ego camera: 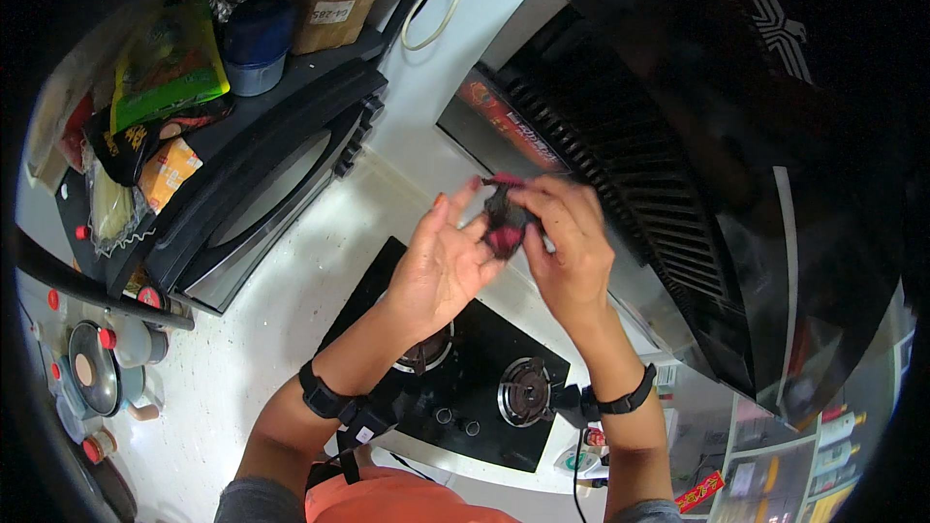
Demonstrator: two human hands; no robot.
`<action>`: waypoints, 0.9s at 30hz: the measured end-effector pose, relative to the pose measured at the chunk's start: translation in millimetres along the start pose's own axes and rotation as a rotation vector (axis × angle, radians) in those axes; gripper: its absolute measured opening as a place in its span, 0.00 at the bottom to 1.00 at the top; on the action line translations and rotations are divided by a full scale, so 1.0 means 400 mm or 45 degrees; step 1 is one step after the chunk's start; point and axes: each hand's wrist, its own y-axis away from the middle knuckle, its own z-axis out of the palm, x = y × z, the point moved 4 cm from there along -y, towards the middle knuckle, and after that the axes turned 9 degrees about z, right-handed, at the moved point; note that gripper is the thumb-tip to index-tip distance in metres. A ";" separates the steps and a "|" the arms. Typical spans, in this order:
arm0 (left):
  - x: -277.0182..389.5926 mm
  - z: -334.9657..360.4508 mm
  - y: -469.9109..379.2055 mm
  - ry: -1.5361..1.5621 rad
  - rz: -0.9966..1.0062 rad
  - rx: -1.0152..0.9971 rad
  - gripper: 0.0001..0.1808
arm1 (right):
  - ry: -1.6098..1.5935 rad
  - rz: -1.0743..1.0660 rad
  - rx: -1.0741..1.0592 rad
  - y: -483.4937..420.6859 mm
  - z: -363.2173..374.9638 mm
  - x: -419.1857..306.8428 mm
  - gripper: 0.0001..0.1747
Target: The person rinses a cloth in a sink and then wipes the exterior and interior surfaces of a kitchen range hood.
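A crumpled dark cloth-like item with pink parts [506, 221] is up in the air above the gas hob [476, 363], blurred by motion. My right hand [570, 232] grips its right side between thumb and fingers. With its palm turned up and fingers apart, my left hand [447, 269] is at the item's left side; its fingertips reach behind or against it, and whether they grip it cannot be told. Two burners show on the black glass hob, the left one partly hidden by my left forearm. Both forearms wear black straps with small devices.
A black range hood [654, 181] slants close at the right. On the left, a countertop oven [269, 189] carries food packets, a blue-lidded container [254, 43] and a cardboard box [345, 0]. A lidded pan [94, 370], bottles and jars stand at the lower left.
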 end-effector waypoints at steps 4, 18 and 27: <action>0.019 0.001 0.005 -0.501 0.134 0.106 0.28 | 0.386 -0.432 0.447 -0.111 -0.022 -0.001 0.19; 0.014 -0.035 0.118 -0.853 -0.247 0.171 0.15 | 0.557 -0.088 0.404 -0.184 0.120 0.034 0.18; 0.002 -0.041 0.149 -0.964 -0.234 0.283 0.12 | 0.881 -0.127 0.381 -0.185 0.125 0.020 0.14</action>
